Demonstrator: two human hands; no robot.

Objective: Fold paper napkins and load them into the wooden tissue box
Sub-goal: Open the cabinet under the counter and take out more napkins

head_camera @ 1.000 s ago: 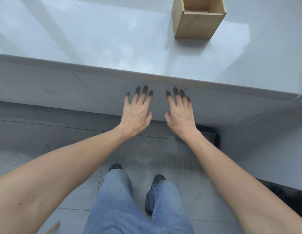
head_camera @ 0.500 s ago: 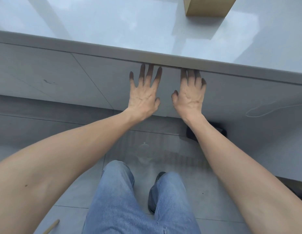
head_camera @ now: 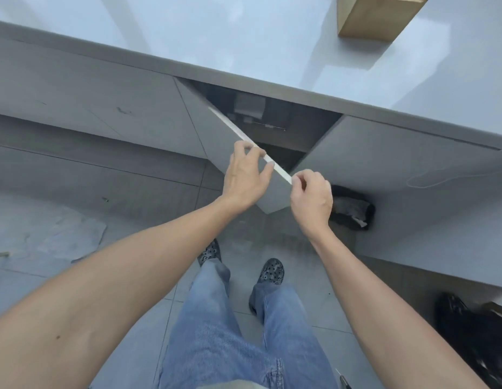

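The wooden tissue box stands on the glossy pale countertop at the top right, cut off by the frame edge. Below the counter a grey cabinet door is swung out towards me. My left hand grips the door's top edge, fingers curled over it. At the door's free corner, my right hand pinches the edge with curled fingers. Inside the dark cabinet a blurred pale object lies on a shelf; I cannot tell what it is. No napkins are plainly visible.
A black bag sits on the floor under the counter to the right of the door, and another dark bag lies at the lower right. A white cable hangs along the right cabinet front. A grey sheet lies on the floor at left.
Both hands went from flat against the closed cabinet front to gripping the door's top edge. The door has swung open towards me, showing the cabinet's inside.
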